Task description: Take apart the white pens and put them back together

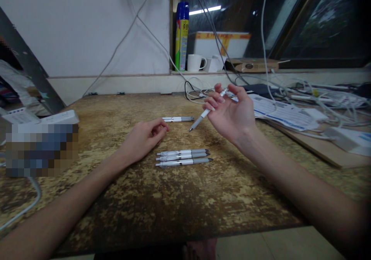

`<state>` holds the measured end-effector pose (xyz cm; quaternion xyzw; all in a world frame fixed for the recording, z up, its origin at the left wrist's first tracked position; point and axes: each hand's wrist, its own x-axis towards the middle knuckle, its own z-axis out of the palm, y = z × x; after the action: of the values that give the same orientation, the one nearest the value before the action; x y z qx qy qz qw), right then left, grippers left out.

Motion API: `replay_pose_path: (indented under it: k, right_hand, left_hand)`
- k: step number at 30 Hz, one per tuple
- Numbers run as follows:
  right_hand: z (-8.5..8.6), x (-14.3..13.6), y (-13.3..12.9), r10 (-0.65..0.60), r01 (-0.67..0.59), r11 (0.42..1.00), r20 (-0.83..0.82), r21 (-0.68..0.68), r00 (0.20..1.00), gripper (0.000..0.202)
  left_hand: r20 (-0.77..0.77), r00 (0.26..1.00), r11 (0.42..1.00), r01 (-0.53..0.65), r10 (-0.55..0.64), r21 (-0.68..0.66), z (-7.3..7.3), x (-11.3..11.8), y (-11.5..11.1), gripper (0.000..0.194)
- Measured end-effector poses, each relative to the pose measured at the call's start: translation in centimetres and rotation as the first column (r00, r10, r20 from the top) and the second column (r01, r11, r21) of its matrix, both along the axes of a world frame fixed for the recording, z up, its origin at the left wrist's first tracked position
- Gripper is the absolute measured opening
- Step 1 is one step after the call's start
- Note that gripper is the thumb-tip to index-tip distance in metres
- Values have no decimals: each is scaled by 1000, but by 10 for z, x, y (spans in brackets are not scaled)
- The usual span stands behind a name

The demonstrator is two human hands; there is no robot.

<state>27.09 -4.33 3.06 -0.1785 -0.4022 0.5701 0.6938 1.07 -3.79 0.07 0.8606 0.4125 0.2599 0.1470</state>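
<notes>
My right hand (pixel 232 111) is raised above the table, palm turned up. It holds a white and grey click pen (pixel 199 121) between thumb and fingers, the grey tip slanting down to the left. My left hand (pixel 145 136) rests on the table with loosely curled fingers and a gap by the thumb; nothing shows in it. Just behind its fingertips lies another white and grey pen (pixel 181 119), its left end hidden by the hand. Closer to me, three similar pens (pixel 185 162) lie side by side, their grey ends to the right.
Papers (pixel 284 111) and tangled white cables (pixel 319 93) cover the right side, by a brown board (pixel 313 147). A spray can (pixel 182 39) and white mug (pixel 195 62) stand on the sill. At left are a white power strip (pixel 62 117) and a blurred patch. Someone's clothing (pixel 20 86) shows far left.
</notes>
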Motion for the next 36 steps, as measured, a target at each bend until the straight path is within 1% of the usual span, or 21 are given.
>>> replay_pose_path:
  k: [4,11,15,17,21,23,24,26,28,29,31,33,34,36]
  right_hand:
    - [0,-1,0,-27,27,1000,33,11,999,9]
    - [1,-4,-2,2,-3,999,-29,-33,1000,13]
    - [1,-4,-4,21,-25,999,-98,-38,995,16]
    - [3,-4,-5,26,-30,999,-102,-37,994,17]
    - [7,-8,-5,44,-45,998,-41,-38,998,14]
    - [6,-11,-3,75,-75,996,2,-56,997,15]
    - [5,-12,-3,81,-78,994,39,-71,996,16]
    - [1,-15,-3,73,-57,994,177,-93,982,12]
    - [-5,-18,-5,78,-46,995,370,-94,926,8]
    - [-7,-19,-7,104,-68,993,466,-94,879,12]
    - [-12,-23,-12,173,-148,985,628,-93,759,23]
    - [-16,-26,-15,226,-242,966,731,-86,644,30]
    - [-18,-28,-16,243,-281,956,761,-83,602,33]
    - [-20,-29,-16,264,-329,940,794,-85,548,35]
  left_hand:
    - [-6,1000,1000,-3,3,2,-1,0,0,26]
    - [-14,1000,1000,-5,5,4,0,1,1,26]
    - [-10,1000,1000,-2,2,-1,0,1,1,25]
    - [-6,1000,1000,0,0,-4,0,1,0,25]
    - [20,1000,1000,8,-8,-26,1,3,-2,25]
    - [70,997,998,17,-12,-59,1,4,-4,24]
    - [108,994,996,25,-16,-81,2,5,-4,24]
    - [206,978,989,55,-26,-135,3,6,-5,23]
    - [315,948,974,110,-43,-200,3,7,-6,24]
    - [366,929,962,146,-54,-229,3,8,-7,25]
    - [453,887,937,226,-86,-266,4,10,-8,30]
    - [497,859,913,294,-122,-284,4,12,-10,29]
    - [507,852,904,314,-134,-290,4,13,-11,27]
    - [502,855,899,318,-133,-303,5,15,-13,23]
